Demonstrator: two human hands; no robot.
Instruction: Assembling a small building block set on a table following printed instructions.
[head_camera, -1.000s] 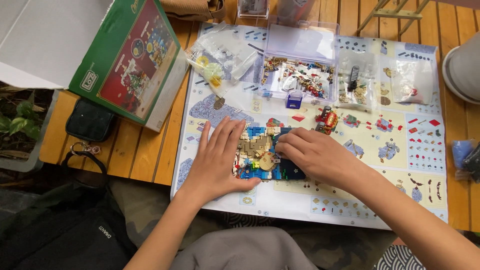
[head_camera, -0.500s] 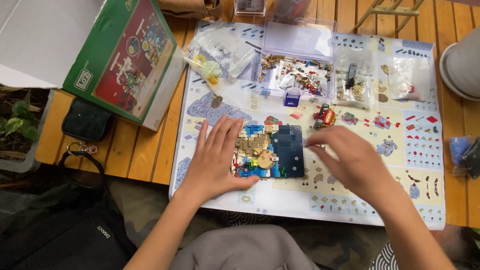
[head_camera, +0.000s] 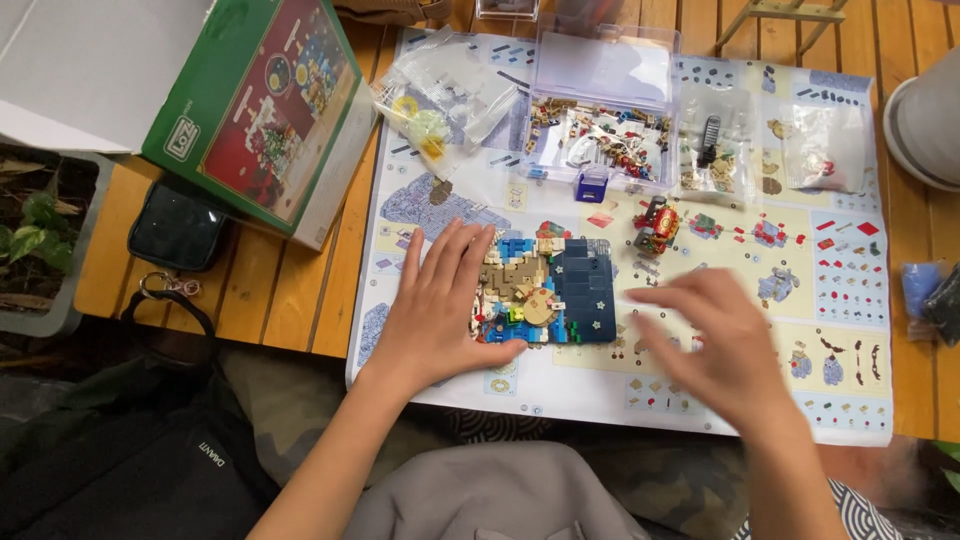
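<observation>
I see my left hand (head_camera: 440, 300) flat, fingers spread, pressing the left side of the brick build (head_camera: 545, 292), which sits near the middle of the instruction sheet (head_camera: 600, 385). My right hand (head_camera: 715, 345) hovers blurred just right of it, fingers apart, holding nothing. The clear parts box (head_camera: 600, 120) lies at the sheet's far edge.

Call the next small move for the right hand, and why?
Probably reach on to the parts tray for a piece. The right hand is blurred, empty and off the brick model, while the left hand lies flat against the model's left edge, steadying it on the instruction sheet.
</observation>
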